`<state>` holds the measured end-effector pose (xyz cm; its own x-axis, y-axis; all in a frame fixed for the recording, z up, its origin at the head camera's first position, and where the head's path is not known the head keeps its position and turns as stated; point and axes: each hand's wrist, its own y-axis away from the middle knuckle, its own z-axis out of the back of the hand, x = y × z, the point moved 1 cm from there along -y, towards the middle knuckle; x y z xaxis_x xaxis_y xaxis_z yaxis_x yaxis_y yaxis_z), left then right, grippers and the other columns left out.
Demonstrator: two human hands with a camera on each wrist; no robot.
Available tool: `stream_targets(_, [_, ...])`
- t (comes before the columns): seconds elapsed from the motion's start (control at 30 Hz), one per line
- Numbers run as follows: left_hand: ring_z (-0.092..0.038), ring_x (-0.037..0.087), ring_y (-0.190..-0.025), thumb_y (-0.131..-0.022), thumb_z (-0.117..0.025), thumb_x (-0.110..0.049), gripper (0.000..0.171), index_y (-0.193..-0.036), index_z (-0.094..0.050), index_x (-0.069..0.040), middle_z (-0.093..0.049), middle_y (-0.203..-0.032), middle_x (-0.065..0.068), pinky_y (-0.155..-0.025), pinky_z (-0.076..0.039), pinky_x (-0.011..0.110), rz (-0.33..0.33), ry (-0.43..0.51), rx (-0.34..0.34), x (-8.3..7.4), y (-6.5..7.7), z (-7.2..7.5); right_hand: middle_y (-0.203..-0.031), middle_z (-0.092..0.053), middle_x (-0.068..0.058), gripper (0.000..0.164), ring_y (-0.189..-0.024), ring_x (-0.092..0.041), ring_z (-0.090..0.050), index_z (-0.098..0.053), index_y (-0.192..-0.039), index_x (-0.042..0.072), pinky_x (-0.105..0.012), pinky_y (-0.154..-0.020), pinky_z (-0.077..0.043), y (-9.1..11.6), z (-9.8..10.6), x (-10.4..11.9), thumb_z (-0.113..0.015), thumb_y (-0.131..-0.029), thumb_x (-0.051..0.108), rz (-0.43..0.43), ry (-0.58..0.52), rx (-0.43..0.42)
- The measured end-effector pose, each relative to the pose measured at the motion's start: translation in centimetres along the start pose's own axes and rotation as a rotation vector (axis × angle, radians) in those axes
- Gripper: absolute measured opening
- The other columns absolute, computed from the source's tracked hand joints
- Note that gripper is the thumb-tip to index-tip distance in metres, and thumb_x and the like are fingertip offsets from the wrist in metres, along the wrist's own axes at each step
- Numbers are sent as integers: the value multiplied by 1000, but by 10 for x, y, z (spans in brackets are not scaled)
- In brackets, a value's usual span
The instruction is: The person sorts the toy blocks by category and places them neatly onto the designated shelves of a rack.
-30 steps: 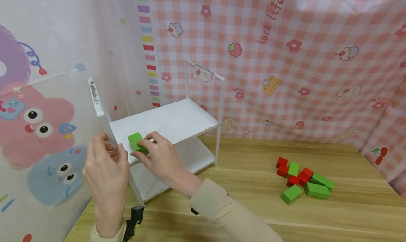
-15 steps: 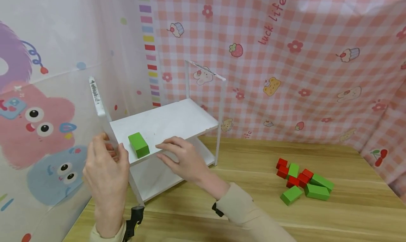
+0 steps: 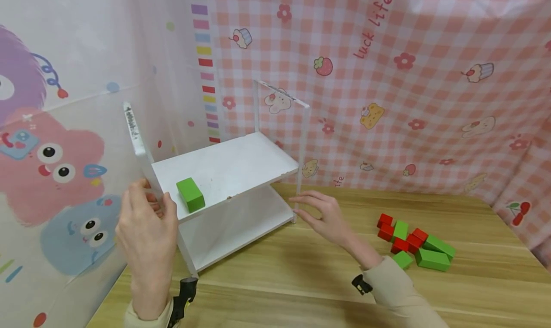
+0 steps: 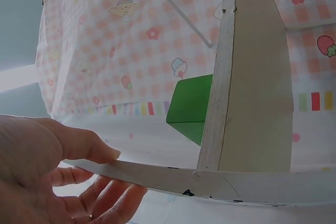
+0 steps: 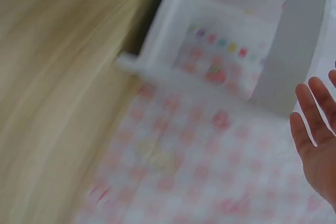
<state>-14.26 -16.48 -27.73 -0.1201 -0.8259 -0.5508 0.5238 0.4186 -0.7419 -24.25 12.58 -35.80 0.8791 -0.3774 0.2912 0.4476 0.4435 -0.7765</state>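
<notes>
- Support looks like the part of the left hand (image 3: 148, 227): its thumb and fingers pinch the side frame (image 4: 163, 178) of a white shelf unit (image 3: 245, 160), whose flat, squared bar shows dark chips in the paint (wood underneath, at a guess).
- Just beside that hand, one green block (image 3: 190, 195) lies on the upper board near its front left corner, untouched; it is a plain, crisp-edged oblong with a matt face. Its placing seems done, so the step in hand reads as a pause between blocks.
- Farther along, the upper board is smooth and white, nicked along its front edge, with a second board below it.
- By the right front post is the right hand (image 3: 323, 218), released and holding nothing, fingers extended; whether the fingertips brush the post, I cannot tell.
- At the right, red cubes (image 3: 399, 245) and more green blocks (image 3: 432, 259) lie loosely clustered on the wood-grained tabletop (image 3: 280, 289), one partly behind the right cuff. Adding another would call for a light thumb-and-finger pinch on flat sides, without knocking its neighbours.
</notes>
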Motion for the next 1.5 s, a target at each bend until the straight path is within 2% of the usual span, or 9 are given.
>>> stream_targets(0.27, [-63, 40, -72, -88, -59, -4, 27, -111, -52, 7, -57, -84, 22, -59, -50, 50, -7, -7, -9, 0, 0, 0, -104, -71, -9, 27, -95, -24, -68, -70, -107, 7, -31, -81, -56, 56, 59, -45, -69, -82, 0, -237, 119, 72])
stream_targets(0.43, [-63, 40, -72, -88, -60, -4, 27, -111, -52, 7, -57, -85, 22, -59, -50, 50, -5, -8, -2, 0, 0, 0, -104, -71, -6, 23, -94, -8, -66, -70, -108, 11, -12, -82, -49, 94, 94, -70, -67, -86, 6, -393, 159, 109])
stream_targets(0.63, [-63, 40, -72, -88, -59, -4, 26, -110, -53, 8, -57, -85, 23, -59, -50, 50, -4, -9, -6, 0, -1, -1, -109, -71, -8, 24, -97, 13, -56, -68, -113, 10, -25, -80, -53, 133, 130, -92, -64, -90, 15, -589, 180, 189])
stream_targets(0.83, [-63, 40, -72, -88, -60, -4, 26, -110, -53, 8, -57, -85, 23, -59, -50, 49, -5, -9, -11, 1, -1, -1, -111, -70, -14, 28, -95, 13, -56, -67, -115, 5, -16, -72, -51, 156, 156, -106, -63, -91, 18, -703, 156, 223])
stream_targets(0.93, [-63, 40, -72, -88, -60, -4, 26, -110, -53, 7, -57, -85, 23, -59, -49, 49, -3, -9, -11, 1, -1, -1, -112, -69, -18, 30, -93, 6, -61, -65, -117, 3, -15, -70, -51, 162, 164, -112, -62, -92, 20, -740, 144, 254])
stream_targets(1.17, [-63, 40, -72, -88, -59, -4, 26, -110, -52, 7, -57, -85, 22, -59, -49, 49, -2, -5, -9, 1, -1, -1, -122, -62, -24, 38, -106, -41, -61, -61, -124, 2, -16, -71, -50, 169, 169, -122, -61, -93, 24, -831, 139, 345])
stream_targets(1.27, [-63, 40, -72, -87, -59, -4, 26, -110, -53, 7, -57, -84, 22, -59, -50, 49, -4, -4, -6, 1, -1, -1, -126, -59, -26, 44, -108, -43, -59, -59, -127, 3, -23, -74, -52, 171, 168, -125, -63, -91, 28, -851, 150, 378])
stream_targets(1.43, [-63, 40, -71, -87, -60, -4, 26, -110, -53, 8, -57, -84, 22, -58, -50, 49, -11, -7, -5, 1, -1, -1, -131, -55, -27, 49, -113, -44, -56, -57, -129, 5, -48, -85, -51, 173, 166, -126, -66, -88, 30, -853, 176, 421])
stream_targets(1.5, [-63, 40, -71, -87, -60, -4, 26, -110, -53, 8, -57, -84, 22, -58, -50, 49, -11, -8, -4, 1, -1, -1, -130, -55, -26, 48, -111, -43, -56, -58, -128, 5, -50, -85, -50, 173, 164, -127, -67, -87, 28, -840, 191, 419])
